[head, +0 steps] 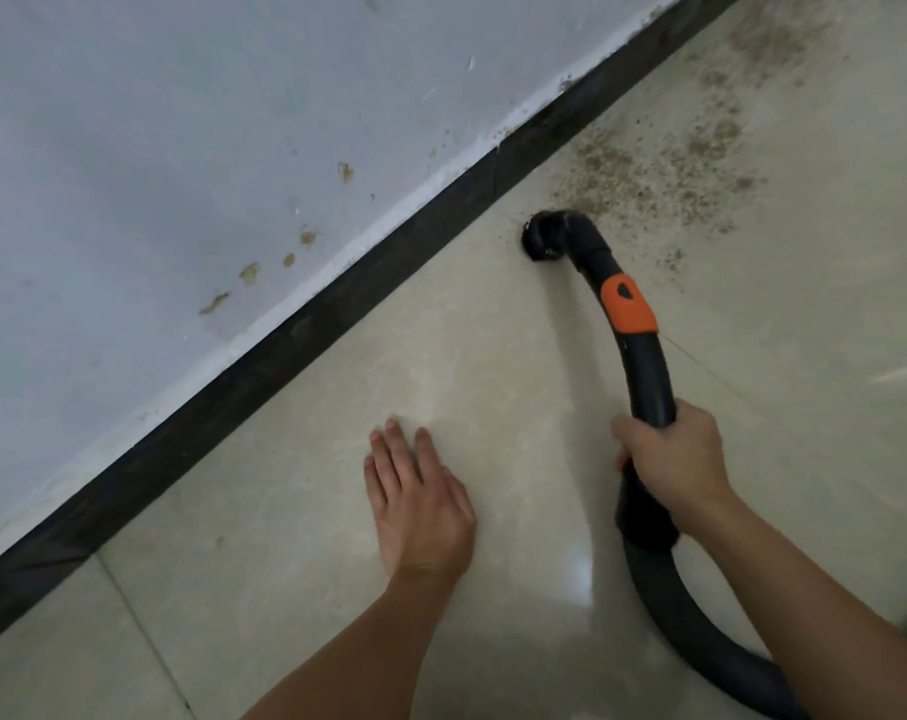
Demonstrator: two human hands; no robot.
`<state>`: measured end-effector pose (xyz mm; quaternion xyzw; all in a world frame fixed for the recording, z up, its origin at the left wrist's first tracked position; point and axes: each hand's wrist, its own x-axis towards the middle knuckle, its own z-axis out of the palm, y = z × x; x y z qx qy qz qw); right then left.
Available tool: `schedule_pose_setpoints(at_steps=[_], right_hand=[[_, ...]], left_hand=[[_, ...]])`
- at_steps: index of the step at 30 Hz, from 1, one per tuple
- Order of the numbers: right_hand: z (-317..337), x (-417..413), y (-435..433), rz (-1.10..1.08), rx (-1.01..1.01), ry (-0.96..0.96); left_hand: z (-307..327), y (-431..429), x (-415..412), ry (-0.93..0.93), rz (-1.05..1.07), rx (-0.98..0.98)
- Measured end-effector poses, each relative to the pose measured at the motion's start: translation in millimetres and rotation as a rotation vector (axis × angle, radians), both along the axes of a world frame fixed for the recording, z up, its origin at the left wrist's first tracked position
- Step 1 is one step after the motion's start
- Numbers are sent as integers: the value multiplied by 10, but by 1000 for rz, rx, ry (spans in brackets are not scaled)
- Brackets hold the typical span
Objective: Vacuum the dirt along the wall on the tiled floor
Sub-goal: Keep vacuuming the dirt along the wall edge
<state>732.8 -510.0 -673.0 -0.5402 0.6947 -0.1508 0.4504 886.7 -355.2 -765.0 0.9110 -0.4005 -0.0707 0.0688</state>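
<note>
dirt scattered on tiled floor beside dark skirting, just beyond nozzle, ahead-right of it. your right grip curls tight round black wand; wand's long axis points toward skirting. left grip flat, fingers straight, holds nothing, farther off. next sweep: forward-right, parallel to skirting.

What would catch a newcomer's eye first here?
The black vacuum hose with its orange collar, gripped by the right hand, its nozzle on the tiled floor near the skirting. Brown dirt lies scattered beyond the nozzle; the left hand is open, fingers straight, left of the hose.
</note>
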Motion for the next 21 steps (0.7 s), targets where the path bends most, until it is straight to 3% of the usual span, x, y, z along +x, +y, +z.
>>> schedule_pose_setpoints(at_steps=[4, 13, 18, 21], right_hand=[[-43, 367, -355, -20, 11, -147], [21, -30, 154, 122, 30, -29], [-24, 366, -165, -2, 31, -151], [-34, 489, -62, 40, 55, -181]], left_hand=[[-12, -11, -2, -6, 1, -2], [-22, 4, 2, 1, 3, 4], [-15, 2, 3, -2, -5, 17], [-23, 10, 0, 5, -6, 19]])
